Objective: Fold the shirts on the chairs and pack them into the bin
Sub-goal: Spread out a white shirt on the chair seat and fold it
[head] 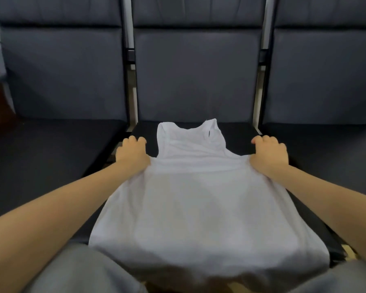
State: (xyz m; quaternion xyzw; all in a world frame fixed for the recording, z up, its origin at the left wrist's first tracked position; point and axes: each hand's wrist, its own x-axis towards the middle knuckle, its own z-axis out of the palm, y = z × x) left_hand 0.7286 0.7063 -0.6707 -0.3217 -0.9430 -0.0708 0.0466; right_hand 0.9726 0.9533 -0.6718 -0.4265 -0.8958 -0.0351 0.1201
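Folding is not yet begun: our left hand (132,155) and right hand (269,154) grip the white tank top (199,204) flat on the middle chair seat (237,134); no bin visible.

shirts: 1 (203,197) | chairs: 3 (195,72) | hands: 2 (132,157)

- A white sleeveless cotton shirt (201,199) lies spread on the dark padded seat of the middle chair (237,132), its neck opening toward the backrest.
- The left hand (132,155) grips the shirt's left side below the armhole, fingers curled.
- The right hand (269,154) grips the right side the same way.
- The hem hangs over the seat's front edge, near grey trousers (76,269).
- Two similar dark chairs (61,70) stand beside it.
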